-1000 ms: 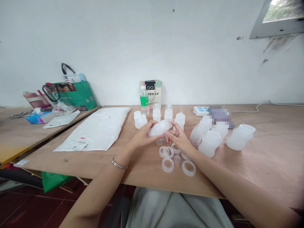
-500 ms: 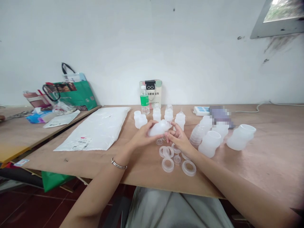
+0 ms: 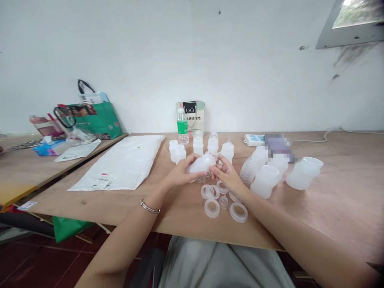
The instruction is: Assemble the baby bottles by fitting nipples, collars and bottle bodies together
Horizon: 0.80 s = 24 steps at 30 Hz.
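Note:
My left hand is wrapped round a frosted white baby bottle, tilted on its side with its top toward the right. At that top end, the fingers of my right hand are closed on the clear nipple; its exact seating is partly hidden by the fingers. Below the hands lie several translucent collar rings and a small clear nipple. Behind them stand baby bottles with nipples on top.
Open frosted bottles stand at the right. A white plastic mailer lies at the left. At the back are a water bottle, a paper bag and a power strip. A green bag sits far left.
The baby bottle has turned slightly in my hands and its clear top shows more. My right fingers have shifted a little at that end.

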Motion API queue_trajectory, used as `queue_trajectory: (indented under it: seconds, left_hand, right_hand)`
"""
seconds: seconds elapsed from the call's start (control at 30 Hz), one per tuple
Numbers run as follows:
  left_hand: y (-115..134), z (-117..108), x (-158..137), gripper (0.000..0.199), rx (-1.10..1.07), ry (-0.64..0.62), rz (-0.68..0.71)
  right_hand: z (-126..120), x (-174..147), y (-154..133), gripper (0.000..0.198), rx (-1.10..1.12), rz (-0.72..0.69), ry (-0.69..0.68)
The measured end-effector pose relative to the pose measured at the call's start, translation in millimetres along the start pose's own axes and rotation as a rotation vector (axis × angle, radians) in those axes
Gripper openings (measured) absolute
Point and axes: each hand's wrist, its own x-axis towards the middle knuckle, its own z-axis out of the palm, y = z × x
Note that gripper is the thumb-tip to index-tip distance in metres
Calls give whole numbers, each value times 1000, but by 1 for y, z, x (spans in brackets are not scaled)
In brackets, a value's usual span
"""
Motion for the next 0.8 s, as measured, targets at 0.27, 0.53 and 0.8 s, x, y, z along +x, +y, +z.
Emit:
queue_trajectory:
  seconds: [0.27,0.53,0.8]
  left_hand:
    - [4,11,-2,50,216,123,83]
    - [6,10,-2,46,40,20,54]
    - [8,8,-3,46,-12,-30,19]
  right_hand:
    - [-1,3,-1,45,-7,-10,43]
    - [-3,2,0,38,-49,-98,73]
    - [-4,3,-1,41,-88,-131,51]
